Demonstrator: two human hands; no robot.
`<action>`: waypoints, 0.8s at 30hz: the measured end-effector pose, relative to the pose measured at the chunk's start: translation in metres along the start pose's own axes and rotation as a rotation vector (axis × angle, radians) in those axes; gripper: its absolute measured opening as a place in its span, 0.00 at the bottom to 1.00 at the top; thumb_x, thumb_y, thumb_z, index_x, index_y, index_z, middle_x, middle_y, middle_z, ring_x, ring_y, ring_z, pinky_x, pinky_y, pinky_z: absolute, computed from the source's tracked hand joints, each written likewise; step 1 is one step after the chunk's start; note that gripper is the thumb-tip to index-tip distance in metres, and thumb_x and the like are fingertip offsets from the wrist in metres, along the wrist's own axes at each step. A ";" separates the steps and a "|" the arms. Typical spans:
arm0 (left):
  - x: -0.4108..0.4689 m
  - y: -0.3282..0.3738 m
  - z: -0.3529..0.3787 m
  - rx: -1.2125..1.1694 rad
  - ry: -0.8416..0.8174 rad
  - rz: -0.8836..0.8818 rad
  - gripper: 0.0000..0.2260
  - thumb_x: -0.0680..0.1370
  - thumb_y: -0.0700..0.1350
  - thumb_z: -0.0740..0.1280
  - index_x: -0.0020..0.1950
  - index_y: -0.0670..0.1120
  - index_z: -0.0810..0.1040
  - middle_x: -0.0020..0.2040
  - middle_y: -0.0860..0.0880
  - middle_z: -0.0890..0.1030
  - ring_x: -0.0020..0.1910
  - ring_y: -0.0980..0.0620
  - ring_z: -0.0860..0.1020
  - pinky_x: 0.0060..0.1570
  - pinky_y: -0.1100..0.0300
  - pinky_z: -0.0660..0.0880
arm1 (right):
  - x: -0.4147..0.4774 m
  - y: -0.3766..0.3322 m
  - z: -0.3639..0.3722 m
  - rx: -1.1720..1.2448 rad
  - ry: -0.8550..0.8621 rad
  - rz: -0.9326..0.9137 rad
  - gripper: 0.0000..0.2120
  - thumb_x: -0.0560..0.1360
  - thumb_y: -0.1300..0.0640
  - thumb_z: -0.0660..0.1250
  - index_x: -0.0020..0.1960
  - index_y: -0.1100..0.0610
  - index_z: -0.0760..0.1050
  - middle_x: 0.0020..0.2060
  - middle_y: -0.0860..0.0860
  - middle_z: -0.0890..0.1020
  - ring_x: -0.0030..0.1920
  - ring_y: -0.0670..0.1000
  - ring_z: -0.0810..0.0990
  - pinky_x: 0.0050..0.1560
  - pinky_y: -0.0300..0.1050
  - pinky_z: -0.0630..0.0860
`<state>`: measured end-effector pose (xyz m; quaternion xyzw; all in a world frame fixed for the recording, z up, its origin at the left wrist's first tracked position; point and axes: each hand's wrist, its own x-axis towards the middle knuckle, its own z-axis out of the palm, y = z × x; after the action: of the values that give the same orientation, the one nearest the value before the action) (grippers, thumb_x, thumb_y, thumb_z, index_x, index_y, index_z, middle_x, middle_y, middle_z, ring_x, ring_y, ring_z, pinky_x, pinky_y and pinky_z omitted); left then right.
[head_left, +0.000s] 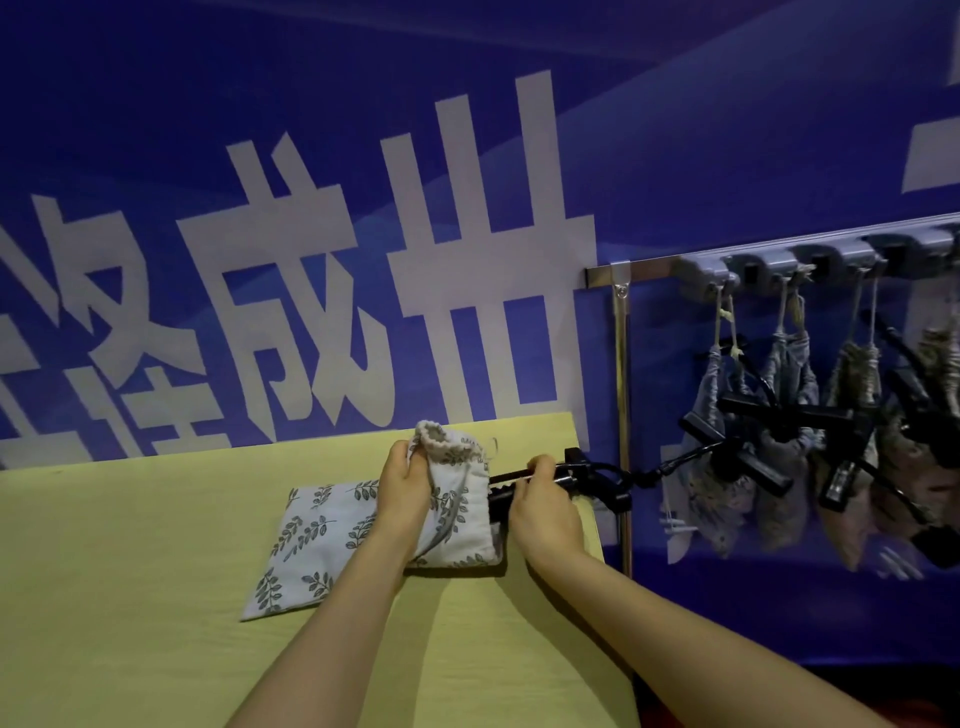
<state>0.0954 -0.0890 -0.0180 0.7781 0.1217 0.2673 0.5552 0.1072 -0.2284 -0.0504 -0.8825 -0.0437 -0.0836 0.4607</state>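
Looking down from my head: my left hand (404, 486) grips the leaf-print bag (457, 512) just below its gathered mouth, fingers curled into the cloth. My right hand (545, 512) pinches the black tool (597, 480) between thumb and fingertips — its end sits against the bag's right side. The bag rests partly on a second bag (304, 545), flat on the yellow table (130, 545) — near its right edge.
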 end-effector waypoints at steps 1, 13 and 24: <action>-0.001 0.000 0.000 0.012 -0.003 0.005 0.09 0.82 0.45 0.53 0.51 0.46 0.72 0.43 0.48 0.76 0.43 0.49 0.74 0.43 0.54 0.70 | 0.003 0.002 0.000 0.001 0.004 -0.001 0.17 0.82 0.54 0.50 0.70 0.53 0.58 0.40 0.53 0.80 0.41 0.55 0.79 0.35 0.48 0.71; -0.012 0.002 0.001 0.117 -0.178 0.063 0.10 0.82 0.49 0.55 0.47 0.48 0.73 0.46 0.45 0.78 0.44 0.47 0.75 0.44 0.55 0.72 | 0.027 -0.014 -0.018 0.275 -0.157 0.196 0.32 0.79 0.36 0.40 0.52 0.57 0.74 0.49 0.57 0.80 0.55 0.60 0.79 0.59 0.57 0.76; 0.004 -0.003 0.018 0.899 -0.200 0.323 0.17 0.71 0.62 0.67 0.48 0.49 0.74 0.46 0.51 0.80 0.47 0.47 0.78 0.43 0.54 0.73 | 0.017 -0.006 -0.025 0.394 -0.205 -0.127 0.25 0.81 0.39 0.45 0.49 0.48 0.78 0.45 0.50 0.83 0.48 0.49 0.81 0.54 0.49 0.76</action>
<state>0.1088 -0.1001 -0.0240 0.9716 0.0488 0.1950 0.1245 0.1207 -0.2452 -0.0282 -0.7747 -0.1613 -0.0120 0.6112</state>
